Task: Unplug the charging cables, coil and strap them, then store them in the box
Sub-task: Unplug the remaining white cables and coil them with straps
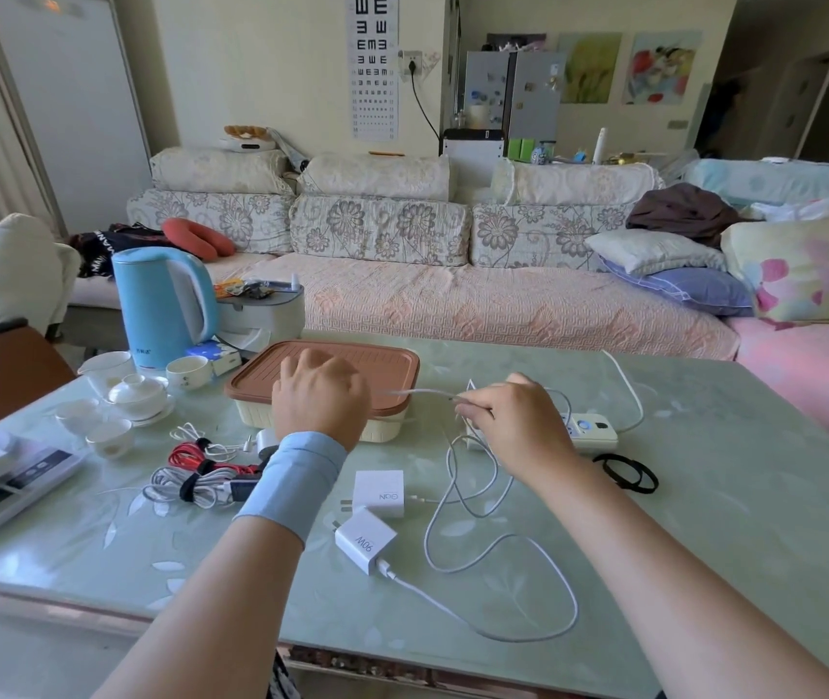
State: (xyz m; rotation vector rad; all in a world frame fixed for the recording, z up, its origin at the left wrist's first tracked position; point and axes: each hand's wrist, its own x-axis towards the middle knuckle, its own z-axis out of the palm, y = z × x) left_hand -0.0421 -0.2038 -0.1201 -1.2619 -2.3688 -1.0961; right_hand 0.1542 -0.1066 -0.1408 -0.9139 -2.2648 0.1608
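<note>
1. A pale green glass-topped counter [715,502] fills the foreground, with a long floral-covered sofa [382,229] behind it.
2. The left hand [319,396], a blue band on its wrist, hovers over the box [387,368]. Its fingers are curled, and one end of the white cable [417,392] disappears under them.
3. The right hand [508,421] pinches the same cable between thumb and forefinger, so a short stretch runs taut between the two hands.
4. Below the right hand the cable falls in loose loops across the counter, near a charger marked 90W [364,539] and a second white charger [379,492]. Both lie unplugged.
5. The box is cream with a brown ribbed lid, which is on.
6. A white power strip [596,433] lies just beyond the right hand, with black straps [627,474] beside it.
7. Strapped bundles of red and white cables [200,474] rest left of the left wrist.
8. A blue kettle [160,305] and white tea cups [137,393] stand at the counter's far left.
9. On the back wall hangs an eye chart [376,63], and a grey fridge [516,93] stands further right.
</note>
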